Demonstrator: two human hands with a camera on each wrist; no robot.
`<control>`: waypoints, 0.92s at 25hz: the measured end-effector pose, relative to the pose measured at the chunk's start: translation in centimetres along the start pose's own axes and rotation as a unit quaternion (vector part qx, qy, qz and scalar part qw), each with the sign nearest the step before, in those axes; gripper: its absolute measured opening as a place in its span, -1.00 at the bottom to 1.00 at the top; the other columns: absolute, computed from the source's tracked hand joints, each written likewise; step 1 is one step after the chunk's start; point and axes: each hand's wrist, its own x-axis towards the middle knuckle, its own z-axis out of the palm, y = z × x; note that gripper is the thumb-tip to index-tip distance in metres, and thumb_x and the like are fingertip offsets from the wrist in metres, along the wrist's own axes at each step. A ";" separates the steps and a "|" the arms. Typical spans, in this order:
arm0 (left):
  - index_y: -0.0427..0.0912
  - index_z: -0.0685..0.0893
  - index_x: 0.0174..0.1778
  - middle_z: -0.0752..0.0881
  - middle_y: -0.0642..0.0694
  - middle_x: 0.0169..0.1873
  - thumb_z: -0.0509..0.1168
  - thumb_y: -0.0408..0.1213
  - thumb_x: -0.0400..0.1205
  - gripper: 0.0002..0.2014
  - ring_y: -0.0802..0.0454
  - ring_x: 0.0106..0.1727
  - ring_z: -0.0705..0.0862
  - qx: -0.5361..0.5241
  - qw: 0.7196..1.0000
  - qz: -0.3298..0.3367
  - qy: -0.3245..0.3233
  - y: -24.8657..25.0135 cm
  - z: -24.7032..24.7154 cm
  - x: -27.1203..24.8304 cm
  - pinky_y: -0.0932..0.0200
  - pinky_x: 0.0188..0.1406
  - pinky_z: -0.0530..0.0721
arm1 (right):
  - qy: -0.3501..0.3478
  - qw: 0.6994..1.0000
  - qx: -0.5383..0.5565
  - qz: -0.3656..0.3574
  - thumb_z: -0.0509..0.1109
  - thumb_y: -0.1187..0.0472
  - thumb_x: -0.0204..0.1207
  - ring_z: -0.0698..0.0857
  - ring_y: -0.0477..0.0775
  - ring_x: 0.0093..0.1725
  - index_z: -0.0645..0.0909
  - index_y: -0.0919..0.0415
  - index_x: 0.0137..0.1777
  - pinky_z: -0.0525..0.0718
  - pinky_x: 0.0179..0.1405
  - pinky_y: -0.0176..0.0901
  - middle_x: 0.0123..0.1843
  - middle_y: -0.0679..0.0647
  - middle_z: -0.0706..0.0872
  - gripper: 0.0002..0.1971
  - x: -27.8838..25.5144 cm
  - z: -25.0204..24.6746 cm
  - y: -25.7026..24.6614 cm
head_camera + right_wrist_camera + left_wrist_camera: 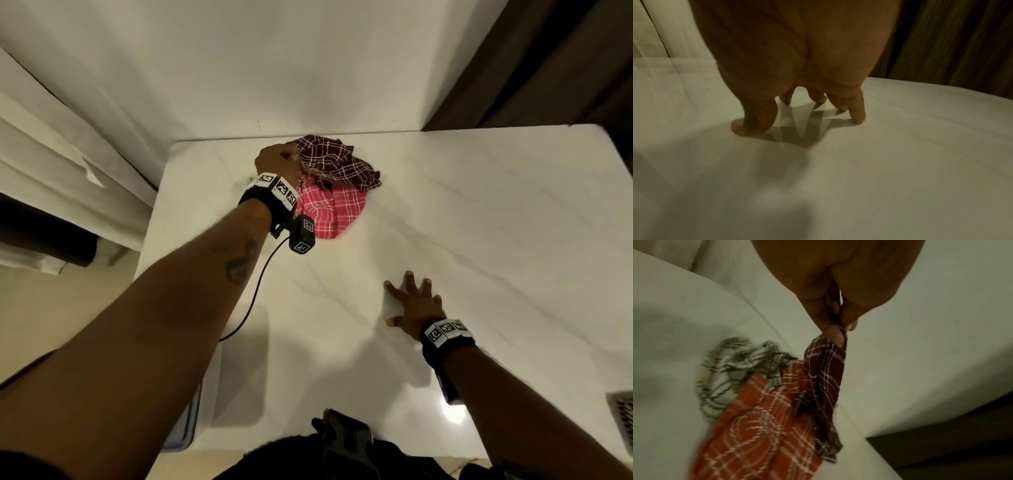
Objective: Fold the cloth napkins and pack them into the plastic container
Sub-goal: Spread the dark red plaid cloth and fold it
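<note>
A dark maroon checked napkin (337, 161) lies crumpled at the far side of the white table (479, 222), partly over a pink-red checked napkin (329, 212). My left hand (279, 164) pinches a corner of the maroon napkin (824, 378) between thumb and fingers (836, 334) and lifts it. Under it the wrist view shows the red napkin (760, 426) and a white napkin with dark checks (729, 369). My right hand (412, 305) rests spread on the table, fingertips (858, 116) touching the surface, holding nothing. A clear plastic container (236, 370) sits at the table's near left, partly hidden by my left arm.
A white wall rises behind the table, and white curtains (51, 164) hang at the left. Dark drapes (548, 61) stand at the back right. A black cable (260, 291) hangs from my left wrist camera. A patterned object (621, 418) shows at the right edge.
</note>
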 end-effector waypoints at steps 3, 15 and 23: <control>-0.31 0.80 0.01 0.80 -0.12 -0.16 0.24 -0.53 0.54 -0.74 0.14 -0.12 0.80 -0.168 0.975 0.115 -0.088 7.6 -1.0 -4.3 0.19 -0.06 0.79 | 0.010 0.997 0.081 0.001 0.38 -0.19 0.53 -0.04 0.30 0.70 0.04 -0.12 0.70 0.16 0.62 0.22 0.75 0.07 -0.08 -0.18 -0.8 -2.1 0.7; -0.11 0.75 -0.07 0.70 0.03 -0.10 0.41 -0.21 0.57 -0.91 0.21 -0.18 0.64 -0.046 0.926 0.370 -0.054 16.5 -1.6 -25.6 0.35 -0.16 0.59 | 0.410 0.767 0.480 -0.114 0.23 0.37 0.55 0.71 -0.06 -0.17 0.69 0.06 0.00 0.59 -0.26 -0.46 -0.18 -0.11 0.77 -0.75 -17.5 -13.3 1.3; -0.24 0.53 -0.13 0.73 -0.22 -0.37 0.28 -0.36 0.64 -0.93 -0.03 -0.52 0.77 -0.141 0.978 0.145 0.054 13.6 -8.3 -28.6 0.17 -0.59 0.70 | 0.374 0.887 0.262 -0.066 0.17 0.13 0.65 0.66 0.24 -0.24 0.45 0.02 0.16 0.64 -0.21 -0.01 -0.18 0.10 0.70 -0.86 -22.3 -5.8 12.0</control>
